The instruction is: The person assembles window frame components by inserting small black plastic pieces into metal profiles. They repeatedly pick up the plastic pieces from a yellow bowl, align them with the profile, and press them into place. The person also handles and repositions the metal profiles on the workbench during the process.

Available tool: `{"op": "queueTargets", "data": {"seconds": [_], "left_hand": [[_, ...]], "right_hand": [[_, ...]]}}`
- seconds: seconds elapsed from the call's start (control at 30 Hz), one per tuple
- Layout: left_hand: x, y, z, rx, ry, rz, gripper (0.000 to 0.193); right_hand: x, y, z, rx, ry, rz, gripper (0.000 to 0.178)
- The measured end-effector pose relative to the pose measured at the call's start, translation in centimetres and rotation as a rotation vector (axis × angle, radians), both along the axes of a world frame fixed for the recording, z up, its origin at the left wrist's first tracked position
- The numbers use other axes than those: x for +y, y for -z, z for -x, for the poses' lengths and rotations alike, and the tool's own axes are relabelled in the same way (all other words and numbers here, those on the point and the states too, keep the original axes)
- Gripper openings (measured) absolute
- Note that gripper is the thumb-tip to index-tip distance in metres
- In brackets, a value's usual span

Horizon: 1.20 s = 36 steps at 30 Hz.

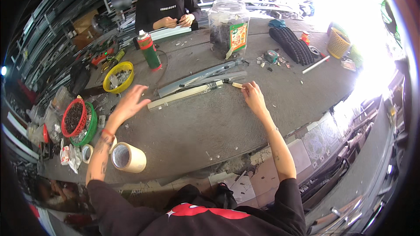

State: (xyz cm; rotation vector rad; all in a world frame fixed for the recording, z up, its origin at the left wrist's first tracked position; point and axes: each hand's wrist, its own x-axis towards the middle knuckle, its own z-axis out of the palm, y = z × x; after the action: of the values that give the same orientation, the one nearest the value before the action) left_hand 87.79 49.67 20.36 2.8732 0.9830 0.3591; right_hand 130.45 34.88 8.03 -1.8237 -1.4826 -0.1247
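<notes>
At the far left, a red basket [76,134] with holes holds small dark bits. It sits partly over a green basket [94,126] of shiny bits. Next come a small tape roll [87,153], standing up, and a big, fat, cream tape roll [136,159]. Above them is a round yellow basket [105,82] with small bits inside.

The left hand [130,102] is open, with its fingers spread. It is just beside the left end of a long cream bar [186,94], and it holds nothing. The bar lies flat on the rough gray table [188,126], between the two hands. It is straight and thin, and its long way runs from low left to higher right.

Behind it are a red and green spray can [152,54] and a smooth gray bar [177,83] that slants much the same way. Across the table, a person in black has white letters on the shirt.

A big clear jar [217,34] has a green, red and yellow label with print. The right hand [253,92] pinches the right end of a short cream piece [238,86], near the bar's right end. Further right are a black, bumpy bundle [291,45] and a yellow basket with holes [338,45].
</notes>
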Motion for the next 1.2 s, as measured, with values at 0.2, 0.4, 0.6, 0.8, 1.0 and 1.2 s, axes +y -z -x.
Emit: {"op": "queueTargets", "data": {"seconds": [0.2, 0.4, 0.6, 0.8, 1.0, 1.2], "left_hand": [[-10.0, -7.2, 6.0, -0.121, -0.358, -0.17, 0.046], [-15.3, -9.9, 14.3, -0.295, -0.714, -0.17, 0.035], [-17.3, -10.1, 18.2, -0.226, -0.827, -0.273, 0.039], [-16.6, -7.7, 16.1, -0.23, -0.611, -0.138, 0.045], [-18.2, -4.8, 19.4, -0.192, -0.655, -0.105, 0.016], [-23.5, -1.8, 31.5, -0.436, -0.877, -0.067, 0.01]], "right_hand": [[4.1, 2.3, -1.9, -0.258, -0.041, 0.125, 0.032], [2.9, 0.0, -3.6, -0.488, -0.149, 0.235, 0.031], [-5.3, -4.8, -7.6, -0.795, -0.014, 0.191, 0.029], [-11.7, -10.5, -13.5, -0.626, 0.62, 0.248, 0.031], [-22.2, -4.9, -5.2, 0.386, 0.186, -0.101, 0.028], [-25.1, 0.4, 14.8, 0.981, -0.183, 0.14, 0.029]]}}
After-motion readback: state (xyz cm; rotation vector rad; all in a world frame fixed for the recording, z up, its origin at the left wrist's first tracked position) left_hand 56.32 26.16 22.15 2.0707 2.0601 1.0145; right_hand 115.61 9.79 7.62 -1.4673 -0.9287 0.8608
